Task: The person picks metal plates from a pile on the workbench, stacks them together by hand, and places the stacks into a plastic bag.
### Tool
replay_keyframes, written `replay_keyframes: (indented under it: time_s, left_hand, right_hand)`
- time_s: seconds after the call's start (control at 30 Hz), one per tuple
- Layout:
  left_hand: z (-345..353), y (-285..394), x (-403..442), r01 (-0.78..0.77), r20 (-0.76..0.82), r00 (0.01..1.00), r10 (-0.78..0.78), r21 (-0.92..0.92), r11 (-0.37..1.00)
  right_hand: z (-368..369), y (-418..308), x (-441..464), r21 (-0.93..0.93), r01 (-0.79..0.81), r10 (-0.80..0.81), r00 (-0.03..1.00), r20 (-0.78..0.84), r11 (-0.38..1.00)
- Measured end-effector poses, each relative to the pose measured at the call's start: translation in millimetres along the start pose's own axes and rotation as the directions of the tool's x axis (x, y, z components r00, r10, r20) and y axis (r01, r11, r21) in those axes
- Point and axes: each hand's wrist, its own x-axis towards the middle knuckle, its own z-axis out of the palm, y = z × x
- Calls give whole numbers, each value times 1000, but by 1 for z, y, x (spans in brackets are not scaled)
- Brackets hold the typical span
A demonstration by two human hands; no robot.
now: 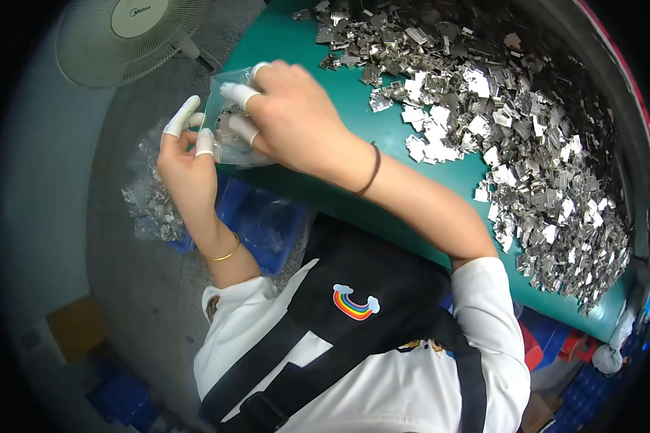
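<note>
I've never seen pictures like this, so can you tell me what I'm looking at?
No machine here, just a person working by hand. A camera on their head looks down, so you see their own left hand and right hand, with white covers on some fingers. Lots of shiny metal pieces lie on the green table. Between them, the hands have a clear plastic bag with some metal inside; how tightly each one pinches it is hard to see.
</note>
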Motion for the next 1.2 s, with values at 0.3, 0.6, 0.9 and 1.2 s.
replay_keyframes:
  time_s: [0.3, 0.6, 0.9, 1.2]
  left_hand:
    - [13, 20, -23, 32, 353, 936, 17, -133, 991]
    - [7, 3, 45, 14, -21, 1000, -20, -257, 966]
    - [58, 53, -18, -579, -69, 742, 667, 436, 689]
    - [222, -24, -62, -657, 730, 323, 602, -284, 698]
  right_hand:
    - [-19, 19, -19, 61, -2, -14, 964, 267, 998]
    - [-57, 68, 23, 227, -407, 394, 914, 102, 885]
    - [-130, 107, -139, -137, -558, 574, 788, 222, 819]
    - [-120, 103, -222, -186, -376, 392, 918, 57, 907]
